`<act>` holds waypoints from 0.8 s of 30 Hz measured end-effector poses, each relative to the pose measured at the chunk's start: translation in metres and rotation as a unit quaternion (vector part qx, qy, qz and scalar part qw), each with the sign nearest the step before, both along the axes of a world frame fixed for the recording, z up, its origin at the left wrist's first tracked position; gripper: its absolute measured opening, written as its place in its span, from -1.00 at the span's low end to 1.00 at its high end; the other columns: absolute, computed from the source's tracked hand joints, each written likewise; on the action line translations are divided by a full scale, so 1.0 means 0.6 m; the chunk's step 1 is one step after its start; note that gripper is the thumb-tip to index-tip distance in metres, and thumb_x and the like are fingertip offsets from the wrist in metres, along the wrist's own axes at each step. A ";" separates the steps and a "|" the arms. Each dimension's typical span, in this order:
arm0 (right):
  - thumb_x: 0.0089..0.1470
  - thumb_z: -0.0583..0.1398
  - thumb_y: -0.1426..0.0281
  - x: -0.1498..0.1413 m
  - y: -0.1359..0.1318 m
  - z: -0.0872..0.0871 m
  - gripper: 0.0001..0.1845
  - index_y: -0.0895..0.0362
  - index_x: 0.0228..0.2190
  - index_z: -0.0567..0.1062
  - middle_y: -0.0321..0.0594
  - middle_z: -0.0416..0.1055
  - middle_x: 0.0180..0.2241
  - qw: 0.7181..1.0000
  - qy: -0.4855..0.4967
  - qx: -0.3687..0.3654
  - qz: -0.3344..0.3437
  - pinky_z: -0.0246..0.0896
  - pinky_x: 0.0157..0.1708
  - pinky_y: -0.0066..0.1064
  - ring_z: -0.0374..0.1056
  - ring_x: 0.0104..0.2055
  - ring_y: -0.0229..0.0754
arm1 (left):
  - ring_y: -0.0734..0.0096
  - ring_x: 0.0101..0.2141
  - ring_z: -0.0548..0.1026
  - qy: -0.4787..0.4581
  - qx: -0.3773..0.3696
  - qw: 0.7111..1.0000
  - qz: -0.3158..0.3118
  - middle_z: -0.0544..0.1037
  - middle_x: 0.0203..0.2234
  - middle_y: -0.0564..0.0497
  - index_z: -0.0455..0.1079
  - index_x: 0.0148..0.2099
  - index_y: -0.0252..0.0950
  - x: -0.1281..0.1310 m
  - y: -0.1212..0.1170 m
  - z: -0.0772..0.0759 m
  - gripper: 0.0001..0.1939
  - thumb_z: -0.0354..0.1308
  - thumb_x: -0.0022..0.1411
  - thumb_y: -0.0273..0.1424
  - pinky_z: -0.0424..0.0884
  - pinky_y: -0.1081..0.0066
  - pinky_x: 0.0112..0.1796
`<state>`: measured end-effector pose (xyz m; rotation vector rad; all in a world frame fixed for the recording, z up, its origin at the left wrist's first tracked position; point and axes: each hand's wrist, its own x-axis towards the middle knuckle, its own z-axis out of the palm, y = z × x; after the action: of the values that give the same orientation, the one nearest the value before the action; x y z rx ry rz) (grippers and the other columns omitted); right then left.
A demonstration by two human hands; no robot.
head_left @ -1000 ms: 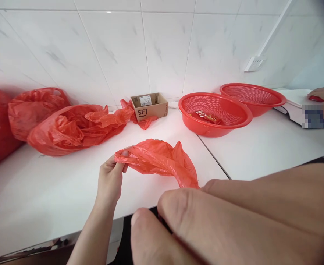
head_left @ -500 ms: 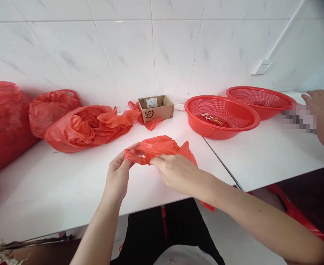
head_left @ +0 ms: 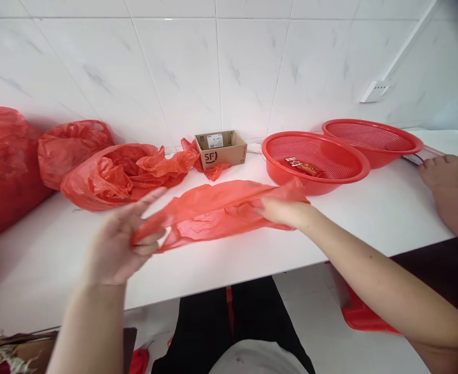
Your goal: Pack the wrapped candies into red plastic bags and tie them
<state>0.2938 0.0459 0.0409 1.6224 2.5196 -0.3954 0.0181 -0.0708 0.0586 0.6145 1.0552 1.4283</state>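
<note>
Your head-worn camera looked forward and down from above your black trousers point(head_left: 201, 322), close over your left hand point(head_left: 121, 241) and right hand point(head_left: 281, 210), taking in the white tabletop point(head_left: 53, 254) and the tiled wall point(head_left: 248, 67) beyond.

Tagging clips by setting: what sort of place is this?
Probably a small packing workspace: a white worktable against a tiled wall, bulging red plastic bags, and red mesh baskets, one holding small packets.
</note>
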 end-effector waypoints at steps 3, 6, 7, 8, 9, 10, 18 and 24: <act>0.17 0.05 0.28 0.011 0.005 0.015 -0.67 0.05 -0.08 0.48 -0.13 0.50 -0.44 0.994 0.000 -0.109 0.004 0.20 -0.57 -0.35 0.34 -0.58 -0.16 | 0.50 -0.54 0.33 0.149 0.009 0.982 0.119 0.47 -0.43 -0.03 0.37 0.15 -0.25 -0.009 0.002 0.017 -0.43 -0.10 0.29 -0.02 0.19 0.61 -0.66; 0.08 0.14 0.33 0.006 0.001 0.025 -0.44 -0.06 0.14 0.32 -0.16 0.50 -0.36 0.995 -0.001 -0.089 0.038 0.18 -0.59 -0.37 0.33 -0.59 -0.18 | 0.35 -0.10 0.44 0.413 0.132 0.853 0.291 0.48 -0.13 -0.05 0.39 0.09 -0.24 0.031 -0.014 0.009 -0.57 0.13 0.25 -0.15 0.44 0.41 -0.15; 0.06 0.14 0.33 0.002 0.000 0.026 -0.34 -0.07 0.21 0.22 -0.14 0.50 -0.32 0.996 -0.015 -0.074 0.040 0.17 -0.59 -0.37 0.35 -0.57 -0.16 | 0.25 0.08 0.36 0.514 0.179 0.772 0.329 0.43 0.02 -0.05 0.38 0.09 -0.19 0.054 -0.024 0.002 -0.59 0.22 0.20 -0.26 0.34 0.26 0.07; 0.06 0.15 0.32 -0.004 -0.002 0.027 -0.27 -0.07 0.26 0.14 -0.11 0.50 -0.29 0.997 -0.032 -0.060 0.043 0.17 -0.57 -0.37 0.39 -0.52 -0.12 | 0.14 0.21 0.24 0.589 0.233 0.705 0.320 0.36 0.11 -0.05 0.41 0.04 -0.17 0.079 -0.033 -0.006 -0.63 0.26 0.17 -0.33 0.22 0.13 0.17; 0.05 0.16 0.29 -0.010 -0.003 0.027 -0.22 -0.06 0.29 0.09 -0.08 0.50 -0.26 0.996 -0.052 -0.047 0.051 0.19 -0.55 -0.36 0.42 -0.44 -0.06 | 0.07 0.24 0.20 0.631 0.290 0.654 0.299 0.27 0.19 -0.04 0.45 -0.07 -0.16 0.103 -0.040 -0.015 -0.72 0.29 0.13 -0.38 0.14 0.03 0.22; 0.05 0.17 0.28 -0.017 -0.004 0.026 -0.19 -0.04 0.30 0.07 -0.06 0.49 -0.23 0.995 -0.071 -0.037 0.063 0.20 -0.51 -0.35 0.44 -0.36 0.00 | -0.01 0.25 0.19 0.667 0.331 0.616 0.257 0.19 0.25 0.00 0.48 -0.15 -0.13 0.125 -0.041 -0.025 -0.79 0.30 0.11 -0.40 0.10 -0.06 0.23; -0.08 0.16 0.57 -0.056 -0.051 -0.032 -0.48 0.10 -0.03 0.48 -0.06 0.51 -0.23 0.960 -0.100 -0.066 0.253 0.20 -0.39 -0.35 0.44 -0.22 0.01 | -0.51 0.32 -0.27 0.835 0.108 0.537 0.051 -0.17 0.41 -0.11 0.50 0.08 -0.06 0.112 0.111 -0.148 -0.55 0.29 0.11 -0.19 -0.06 -0.47 0.11; 0.02 0.16 0.45 -0.014 -0.012 -0.043 -0.35 -0.01 0.18 0.35 -0.10 0.52 -0.12 0.975 0.002 -0.111 0.194 0.25 -0.43 -0.38 0.47 -0.24 -0.04 | -0.22 0.18 0.23 0.828 0.072 0.550 -0.078 0.14 0.32 -0.12 0.50 0.09 -0.11 0.029 0.151 -0.140 -0.40 -0.02 0.09 -0.67 0.49 0.03 -0.14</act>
<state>0.2853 0.0390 0.0152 1.0221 2.6002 -0.6036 0.0352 0.0198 -0.0254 2.3305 2.1459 0.3364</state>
